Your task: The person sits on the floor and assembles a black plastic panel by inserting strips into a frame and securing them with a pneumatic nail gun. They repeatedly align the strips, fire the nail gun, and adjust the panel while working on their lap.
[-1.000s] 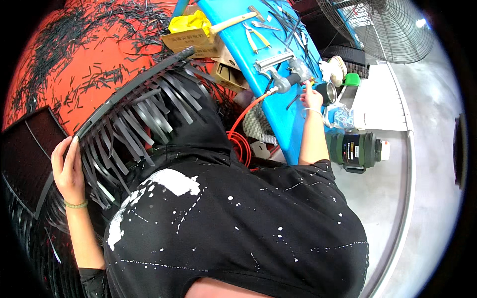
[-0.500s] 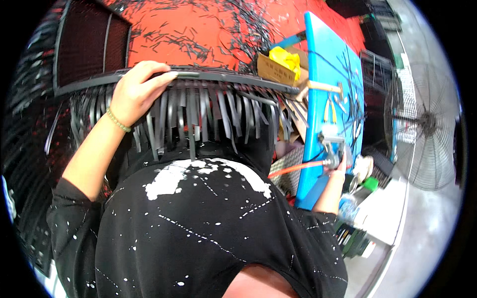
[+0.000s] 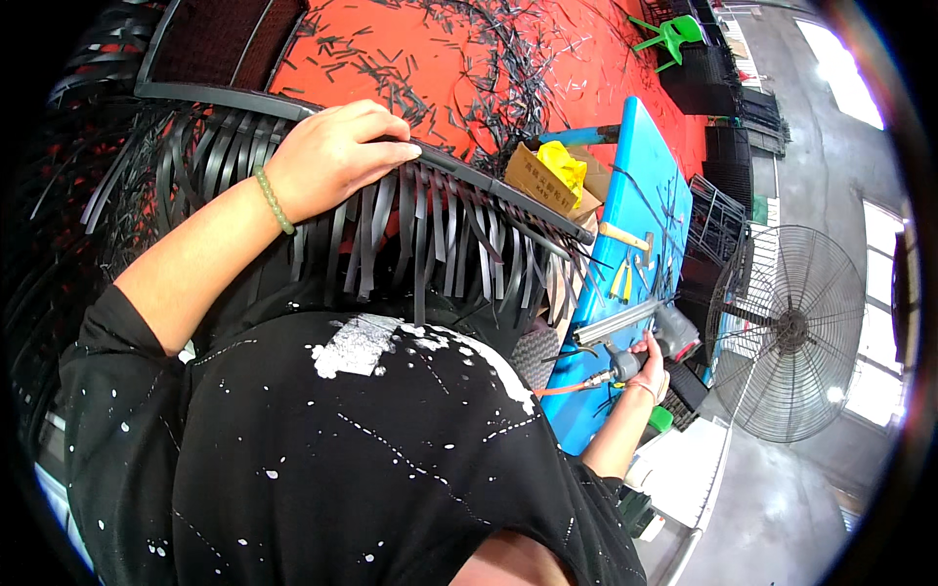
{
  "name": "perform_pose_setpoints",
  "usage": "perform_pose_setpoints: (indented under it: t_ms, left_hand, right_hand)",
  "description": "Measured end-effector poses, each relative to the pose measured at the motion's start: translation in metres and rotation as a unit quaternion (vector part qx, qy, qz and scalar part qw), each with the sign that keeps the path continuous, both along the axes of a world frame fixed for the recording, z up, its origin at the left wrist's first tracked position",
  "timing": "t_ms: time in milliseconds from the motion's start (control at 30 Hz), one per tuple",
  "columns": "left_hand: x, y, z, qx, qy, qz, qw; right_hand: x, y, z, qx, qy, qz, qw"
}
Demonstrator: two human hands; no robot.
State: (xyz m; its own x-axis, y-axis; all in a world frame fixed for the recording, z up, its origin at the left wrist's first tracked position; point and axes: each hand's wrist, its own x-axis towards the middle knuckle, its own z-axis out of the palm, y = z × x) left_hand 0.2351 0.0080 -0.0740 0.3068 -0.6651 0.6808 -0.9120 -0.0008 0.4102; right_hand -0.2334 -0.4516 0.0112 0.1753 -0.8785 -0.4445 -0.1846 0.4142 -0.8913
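Observation:
My left hand (image 3: 337, 161) is closed over the dark rail of a black frame (image 3: 464, 179), its fingers pressed together on the top edge. Many loose flat black strips (image 3: 420, 230) hang from this rail toward my lap. On the right, my right hand (image 3: 649, 371) grips an air staple gun (image 3: 674, 332) by its handle, apart from the rail. The gun's long grey magazine points left across the blue table, and an orange air hose (image 3: 569, 388) joins its handle end.
The blue table (image 3: 611, 254) at right bears a hammer (image 3: 625, 237), yellow-handled pliers (image 3: 621, 281) and black strips. A cardboard box (image 3: 539, 182) with a yellow bag (image 3: 564, 168) stands beside it. Cut strips litter the red floor (image 3: 342, 49). A large fan (image 3: 789, 332) stands farther right.
The view has tilted, and a green chair now shows at the top right. My right hand has turned the staple gun, so its magazine now shows lengthwise. The rail slopes more down to the right.

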Motion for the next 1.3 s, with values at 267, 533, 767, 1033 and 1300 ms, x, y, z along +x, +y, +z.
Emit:
perform_pose_setpoints:
  t_ms: [267, 533, 767, 1033, 1300]
  left_hand:
    - [0.002, -0.002, -0.002, 0.000, -0.010, -0.006, 1.000]
    - [0.005, 0.001, -0.005, -0.011, -0.001, -0.027, 1.000]
    - [0.001, -0.001, -0.007, -0.014, 0.011, -0.019, 1.000]
    - [0.003, -0.001, -0.009, -0.024, 0.009, -0.018, 1.000]
    - [0.001, 0.000, -0.007, -0.002, 0.015, -0.018, 1.000]
  right_hand:
    - [0.169, 0.155, 0.091, -0.302, 0.221, 0.358, 0.855]
    - [0.265, 0.226, 0.099, -0.540, 0.265, 0.654, 0.458]
    - [0.280, 0.235, 0.089, -0.538, 0.287, 0.674, 0.416]
    - [0.282, 0.232, 0.084, -0.529, 0.286, 0.675, 0.428]
    - [0.283, 0.227, 0.083, -0.514, 0.259, 0.688, 0.442]
